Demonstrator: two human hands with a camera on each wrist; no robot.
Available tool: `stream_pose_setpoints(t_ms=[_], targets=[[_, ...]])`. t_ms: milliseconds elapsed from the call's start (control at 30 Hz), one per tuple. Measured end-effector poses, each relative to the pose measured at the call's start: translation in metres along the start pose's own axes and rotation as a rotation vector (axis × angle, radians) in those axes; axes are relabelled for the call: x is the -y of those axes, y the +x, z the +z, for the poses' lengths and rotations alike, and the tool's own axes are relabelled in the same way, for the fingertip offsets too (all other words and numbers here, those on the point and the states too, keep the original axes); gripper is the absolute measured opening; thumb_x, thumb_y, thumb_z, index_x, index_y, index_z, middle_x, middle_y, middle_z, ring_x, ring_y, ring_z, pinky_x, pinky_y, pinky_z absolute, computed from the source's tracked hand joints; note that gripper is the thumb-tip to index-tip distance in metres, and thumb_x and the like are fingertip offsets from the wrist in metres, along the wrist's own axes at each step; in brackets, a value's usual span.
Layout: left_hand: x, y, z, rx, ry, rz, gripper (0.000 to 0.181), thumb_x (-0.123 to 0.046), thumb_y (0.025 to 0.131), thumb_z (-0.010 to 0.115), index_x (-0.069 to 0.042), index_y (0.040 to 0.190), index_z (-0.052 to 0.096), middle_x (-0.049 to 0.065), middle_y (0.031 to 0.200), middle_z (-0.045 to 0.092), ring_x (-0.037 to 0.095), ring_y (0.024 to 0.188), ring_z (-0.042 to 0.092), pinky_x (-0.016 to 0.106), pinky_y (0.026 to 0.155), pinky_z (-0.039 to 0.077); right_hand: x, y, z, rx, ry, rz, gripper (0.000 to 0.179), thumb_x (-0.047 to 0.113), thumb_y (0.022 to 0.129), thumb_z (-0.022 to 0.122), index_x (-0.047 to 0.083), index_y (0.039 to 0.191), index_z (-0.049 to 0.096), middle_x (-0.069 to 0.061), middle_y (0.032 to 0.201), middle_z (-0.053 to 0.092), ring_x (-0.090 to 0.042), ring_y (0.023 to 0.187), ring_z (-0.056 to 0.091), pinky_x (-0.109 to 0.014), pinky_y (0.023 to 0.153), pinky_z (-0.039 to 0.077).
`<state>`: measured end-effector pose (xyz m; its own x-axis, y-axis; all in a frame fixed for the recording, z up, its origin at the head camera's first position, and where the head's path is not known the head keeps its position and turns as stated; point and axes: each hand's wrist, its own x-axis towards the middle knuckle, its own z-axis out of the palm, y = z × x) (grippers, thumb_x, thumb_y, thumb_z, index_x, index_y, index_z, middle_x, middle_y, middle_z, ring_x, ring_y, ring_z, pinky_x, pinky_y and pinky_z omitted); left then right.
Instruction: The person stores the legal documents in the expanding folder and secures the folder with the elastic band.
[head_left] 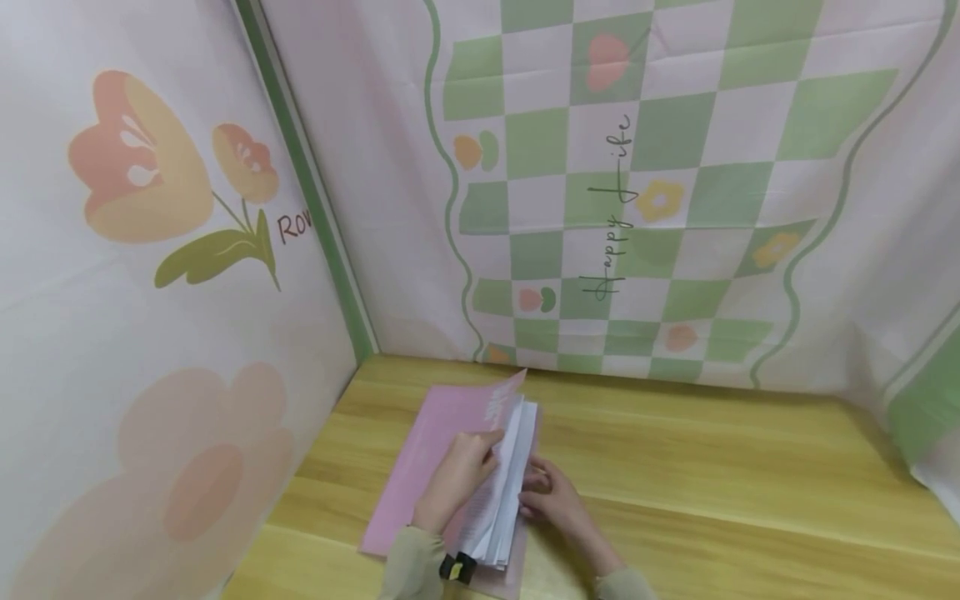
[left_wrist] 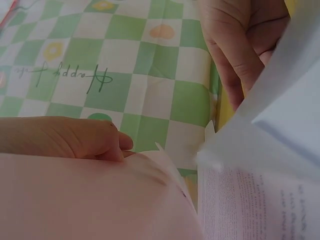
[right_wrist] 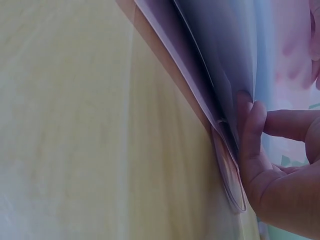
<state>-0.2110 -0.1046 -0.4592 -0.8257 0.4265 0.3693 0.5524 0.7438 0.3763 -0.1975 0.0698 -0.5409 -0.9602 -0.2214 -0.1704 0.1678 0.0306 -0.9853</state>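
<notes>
A pink folder lies on the table, its cover partly lifted, with a stack of white printed papers inside. My left hand grips the edge of the lifted cover; in the left wrist view, the fingers of that hand curl over the pink cover. Along the right edge of the stack, my right hand holds the papers. In the right wrist view this hand pinches sheets between thumb and finger, above the folder's back cover.
The wooden table extends to the right of the folder. A patterned green-and-white checked curtain hangs behind it, and a floral curtain on the left. A thin loop sticks out at the folder's edge.
</notes>
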Motion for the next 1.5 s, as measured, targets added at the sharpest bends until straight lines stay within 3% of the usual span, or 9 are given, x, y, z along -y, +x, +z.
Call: stream_pose_setpoints(t_ms=[267, 500, 667, 900, 1133, 1367, 1500], targets=[[-0.002, 0.0, 0.001, -0.005, -0.007, 0.006, 0.015, 0.004, 0.077, 0.06, -0.009, 0.083, 0.062, -0.005, 0.059, 0.045, 0.001, 0.054, 0.035, 0.011, 0.048, 0.03, -0.002, -0.002, 0.001, -0.014, 0.01, 0.017, 0.078, -0.004, 0.078, 0.063, -0.011, 0.142, 0.018, -0.035, 0.124, 0.05, -0.015, 0.081, 0.065, -0.027, 0.069, 0.057], [-0.003, -0.001, 0.003, 0.026, -0.003, -0.036, 0.028, 0.002, 0.079, 0.061, -0.007, 0.104, 0.067, -0.002, 0.064, 0.056, 0.0, 0.053, 0.037, 0.011, 0.048, 0.033, -0.003, 0.0, 0.001, -0.006, 0.015, 0.012, 0.078, -0.003, 0.079, 0.063, -0.012, 0.141, 0.018, -0.034, 0.124, 0.05, -0.013, 0.079, 0.065, -0.024, 0.069, 0.056], [-0.004, -0.001, 0.004, 0.027, -0.007, -0.033, 0.03, 0.002, 0.079, 0.06, -0.006, 0.108, 0.067, 0.001, 0.068, 0.061, 0.001, 0.055, 0.039, 0.011, 0.049, 0.035, -0.002, 0.002, 0.001, -0.005, 0.005, 0.009, 0.077, -0.001, 0.079, 0.063, -0.011, 0.141, 0.02, -0.033, 0.125, 0.05, -0.014, 0.083, 0.065, -0.025, 0.071, 0.056], [-0.005, 0.0, 0.006, 0.03, -0.007, -0.022, 0.024, 0.002, 0.08, 0.061, -0.006, 0.102, 0.067, 0.002, 0.069, 0.062, 0.001, 0.055, 0.039, 0.011, 0.049, 0.034, 0.001, 0.001, 0.004, -0.025, -0.003, 0.001, 0.075, -0.004, 0.078, 0.063, -0.013, 0.14, 0.022, -0.035, 0.124, 0.049, -0.017, 0.086, 0.066, -0.027, 0.072, 0.057], [-0.005, 0.001, 0.012, 0.032, -0.01, -0.003, 0.01, 0.003, 0.08, 0.061, -0.006, 0.085, 0.063, -0.006, 0.057, 0.043, 0.0, 0.051, 0.033, 0.011, 0.045, 0.029, 0.003, 0.001, 0.006, -0.021, -0.027, 0.017, 0.074, -0.003, 0.078, 0.064, -0.014, 0.139, 0.023, -0.035, 0.122, 0.051, -0.016, 0.085, 0.066, -0.027, 0.072, 0.057], [-0.006, 0.0, 0.018, 0.041, 0.008, -0.008, 0.028, 0.0, 0.081, 0.06, -0.005, 0.107, 0.067, -0.003, 0.062, 0.056, -0.002, 0.051, 0.035, 0.009, 0.045, 0.031, 0.001, -0.001, 0.001, -0.011, -0.059, -0.01, 0.073, -0.001, 0.079, 0.063, -0.015, 0.139, 0.024, -0.037, 0.116, 0.053, -0.015, 0.075, 0.066, -0.028, 0.068, 0.057], [-0.006, 0.0, 0.021, 0.044, 0.017, -0.017, 0.029, -0.001, 0.079, 0.06, -0.005, 0.107, 0.067, -0.001, 0.065, 0.059, -0.001, 0.052, 0.038, 0.008, 0.046, 0.034, 0.0, -0.003, -0.004, 0.007, -0.07, -0.025, 0.071, -0.001, 0.079, 0.063, -0.014, 0.138, 0.026, -0.037, 0.116, 0.054, -0.016, 0.078, 0.067, -0.028, 0.069, 0.057]])
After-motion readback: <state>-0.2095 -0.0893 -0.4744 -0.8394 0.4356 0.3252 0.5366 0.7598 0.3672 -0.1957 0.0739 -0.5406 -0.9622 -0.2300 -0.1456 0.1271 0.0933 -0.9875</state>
